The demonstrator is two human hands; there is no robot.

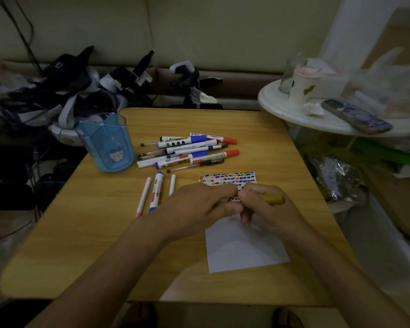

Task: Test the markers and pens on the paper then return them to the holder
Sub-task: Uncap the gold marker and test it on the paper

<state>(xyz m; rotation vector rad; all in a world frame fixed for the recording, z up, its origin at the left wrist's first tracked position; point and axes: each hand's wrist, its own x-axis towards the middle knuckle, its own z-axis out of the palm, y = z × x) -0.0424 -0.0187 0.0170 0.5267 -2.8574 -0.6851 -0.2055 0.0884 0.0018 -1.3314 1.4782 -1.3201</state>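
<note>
Both hands (200, 204) (266, 207) pinch a marker (271, 199) above paper (244, 247) on wooden table (81, 233).

My left hand (199, 204) and right hand (265, 207) cover most of the marker (272, 199) I hold, so its tip and label are hidden, they also hide the middle of the paper (244, 247), and the print on the piled pens (187, 150) is too small to read.

One holder (105, 143); one paper (244, 245); three pens apart (156, 192); pile uncountable (187, 150).
</note>
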